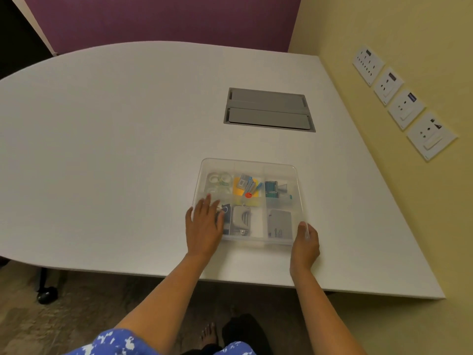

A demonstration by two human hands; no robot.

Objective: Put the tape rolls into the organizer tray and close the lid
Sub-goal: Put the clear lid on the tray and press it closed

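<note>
- With the lid (249,166) lying over the organizer tray (299,198) on the tabletop (115,139), seating remains the step in hand, as judged.
- Tape rolls (219,180) located in the far-left compartment, seen through the clear lid; none visible loose on the tabletop.
- Left hand (204,226): open, palm down, fingers spread flat on the near-left corner of the lid; gripping nothing.
- Right hand (305,243): curled around the near-right corner, thumb along the edge; whether lid or tray wall is pinched cannot be told.
- Key relation: both hands sit at the near edge; the far edge lies straight ahead, away from the body, unpressed.
- Next move likely calls for downward pressure along the near edge, then toward the far corners.
- Full latching cannot be confirmed from this view.
</note>
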